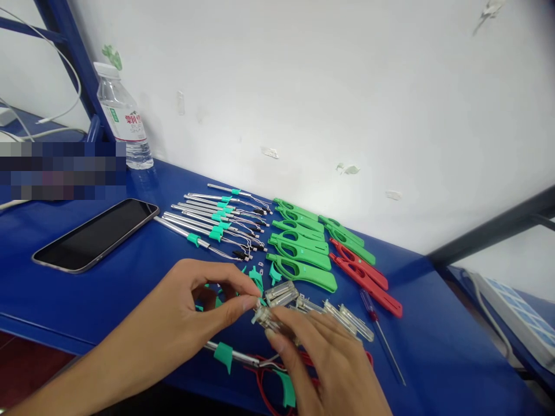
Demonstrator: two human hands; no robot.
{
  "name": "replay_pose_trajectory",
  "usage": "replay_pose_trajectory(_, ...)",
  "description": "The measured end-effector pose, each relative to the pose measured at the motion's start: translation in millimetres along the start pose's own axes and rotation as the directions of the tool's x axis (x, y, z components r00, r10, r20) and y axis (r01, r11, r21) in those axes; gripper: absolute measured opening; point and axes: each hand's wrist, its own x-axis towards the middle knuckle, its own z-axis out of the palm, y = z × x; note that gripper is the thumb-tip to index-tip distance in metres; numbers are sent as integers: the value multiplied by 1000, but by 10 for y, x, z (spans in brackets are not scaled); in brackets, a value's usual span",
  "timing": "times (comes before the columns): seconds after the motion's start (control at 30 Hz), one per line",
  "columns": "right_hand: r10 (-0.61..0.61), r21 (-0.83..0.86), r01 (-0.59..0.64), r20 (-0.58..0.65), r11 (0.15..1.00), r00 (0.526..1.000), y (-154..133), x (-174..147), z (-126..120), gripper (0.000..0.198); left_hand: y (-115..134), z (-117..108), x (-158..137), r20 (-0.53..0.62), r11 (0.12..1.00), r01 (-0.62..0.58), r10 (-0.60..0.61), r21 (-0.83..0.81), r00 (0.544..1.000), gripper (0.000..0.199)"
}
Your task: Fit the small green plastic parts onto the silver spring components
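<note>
Fingers, left hand [186, 303]: pinched narrow on tiny piece [261, 301], too small to identify | teal pieces [255, 278] just beyond fingertips: dropped bit could vanish among them | clear plastic part [262, 318] gripped by right hand [327, 352] fingers: uneven squeeze may pop it loose

Readable text only on the bottle's [115, 92] label [122, 132]: red Chinese characters [133, 119], too blurred to read for sure — below them pale Latin letters, second line looks like "SHA", cut by the bottle's curve. Green patch [114, 114] beside the red characters — markings illegible.
</note>
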Motion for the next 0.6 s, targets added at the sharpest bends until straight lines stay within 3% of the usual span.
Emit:
replay_pose_trajectory(0.17,-15,-30,14,-18,999,1000,-20,25,-26,43,5,-29,16,36,1000,-2,2,-2,999,47)
replay_pose_trajectory(0.43,-26,-60,22,-74,998,997,12,34,-2,49,-81,-36,-17,94,994,108,-109,17,990,48)
replay_pose_trajectory(0.6,-92,-58,89,-40,994,995,33,61,-43,43,-40,-35,5,97,993,121,-120,-6,988,42)
